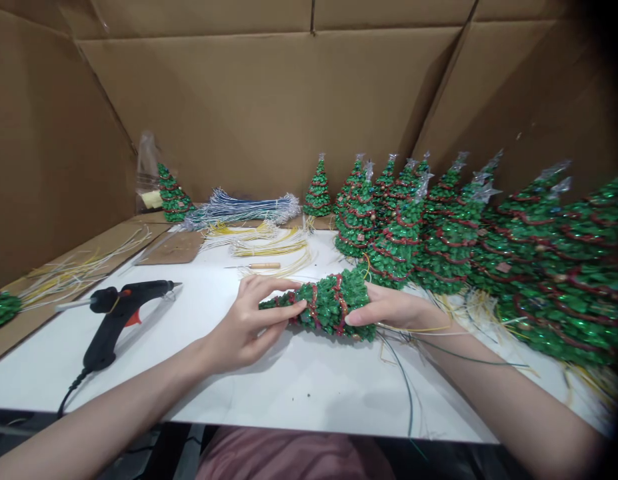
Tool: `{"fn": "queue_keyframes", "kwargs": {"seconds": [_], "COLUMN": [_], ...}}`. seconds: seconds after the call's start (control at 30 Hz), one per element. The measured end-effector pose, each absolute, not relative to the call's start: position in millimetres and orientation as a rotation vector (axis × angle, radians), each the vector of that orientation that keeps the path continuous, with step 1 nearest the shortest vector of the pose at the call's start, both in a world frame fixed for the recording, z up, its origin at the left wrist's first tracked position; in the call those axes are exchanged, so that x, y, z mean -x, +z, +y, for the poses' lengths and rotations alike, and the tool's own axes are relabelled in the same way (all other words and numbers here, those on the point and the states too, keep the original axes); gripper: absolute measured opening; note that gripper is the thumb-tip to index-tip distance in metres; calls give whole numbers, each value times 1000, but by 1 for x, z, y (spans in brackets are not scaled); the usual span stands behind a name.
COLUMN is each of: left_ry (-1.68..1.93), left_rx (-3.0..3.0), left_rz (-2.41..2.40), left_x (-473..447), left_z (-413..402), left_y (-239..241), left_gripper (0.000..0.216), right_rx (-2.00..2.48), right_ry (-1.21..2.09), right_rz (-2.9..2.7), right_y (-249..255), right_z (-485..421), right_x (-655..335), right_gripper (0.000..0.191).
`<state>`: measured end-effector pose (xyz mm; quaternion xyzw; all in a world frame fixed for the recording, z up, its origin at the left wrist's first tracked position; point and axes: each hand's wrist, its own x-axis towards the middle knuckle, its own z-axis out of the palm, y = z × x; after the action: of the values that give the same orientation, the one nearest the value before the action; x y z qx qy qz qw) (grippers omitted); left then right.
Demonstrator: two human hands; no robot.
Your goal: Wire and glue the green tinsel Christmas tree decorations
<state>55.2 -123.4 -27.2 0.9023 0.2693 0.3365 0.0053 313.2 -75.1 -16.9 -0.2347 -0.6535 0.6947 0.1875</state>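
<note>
A small green Christmas tree figurine with red garlands lies on its side between my hands, its tip toward the left. My left hand has its fingers wrapped round the narrow upper part. At the wide base, my right hand grips with the thumb on the near side; its other fingers are hidden behind the tree. Yellow, white and green wires trail from the base over my right forearm and down the table. Just behind the tree lies a wooden-handled awl.
Several finished-looking trees with clear stars crowd the right side. A black glue gun rests at left on the white table. Bundles of blue-white wires and yellow wires lie behind. Cardboard walls enclose the back and sides.
</note>
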Motion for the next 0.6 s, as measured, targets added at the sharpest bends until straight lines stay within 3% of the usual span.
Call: {"fn": "queue_keyframes", "kwargs": {"seconds": [0.27, 0.6], "left_ry": [1075, 1004], "left_rx": [-2866, -2885], "left_rz": [825, 812], "left_x": [-54, -59], "left_z": [-124, -126], "left_y": [-29, -26], "left_gripper": [40, 37], "right_rx": [683, 571], "right_ry": [1967, 2045], "right_rz": [-1830, -1780], "right_y": [-16, -10], "right_z": [-75, -76], "right_x": [-313, -311], "right_gripper": [61, 40]}}
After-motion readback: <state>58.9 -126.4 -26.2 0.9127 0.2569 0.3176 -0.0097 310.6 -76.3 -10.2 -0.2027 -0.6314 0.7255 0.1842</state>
